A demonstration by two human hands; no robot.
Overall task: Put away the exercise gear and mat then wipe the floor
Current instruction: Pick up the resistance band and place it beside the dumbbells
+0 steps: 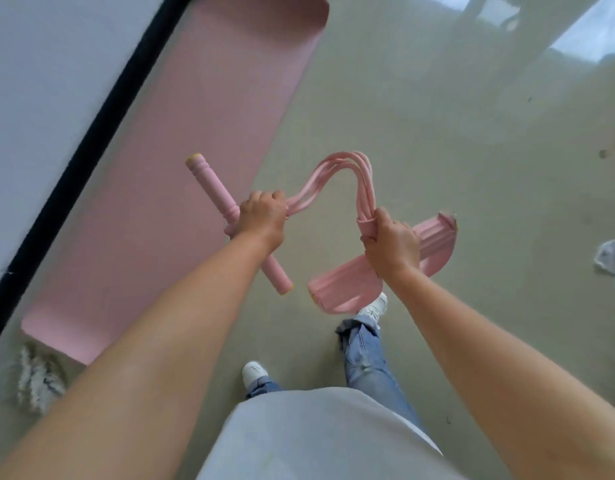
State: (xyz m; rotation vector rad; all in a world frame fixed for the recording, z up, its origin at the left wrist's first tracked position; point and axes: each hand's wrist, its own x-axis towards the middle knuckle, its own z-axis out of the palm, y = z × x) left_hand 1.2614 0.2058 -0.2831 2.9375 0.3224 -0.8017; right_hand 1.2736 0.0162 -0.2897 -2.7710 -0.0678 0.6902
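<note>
Left hand (261,216) is wrapping its grip around the middle of the pink foam-covered handle bar (214,188), whose long axis is running diagonally across that grip; right hand (391,244) is pinching the bunched pink elastic cords (334,168) just above the pink ribbed foot pedal (434,237). The cords are arching slack between both grips. The flat pink exercise mat (195,133) is lying unrolled on the grey floor (437,116) beyond the left grip, with open floor right of it
</note>
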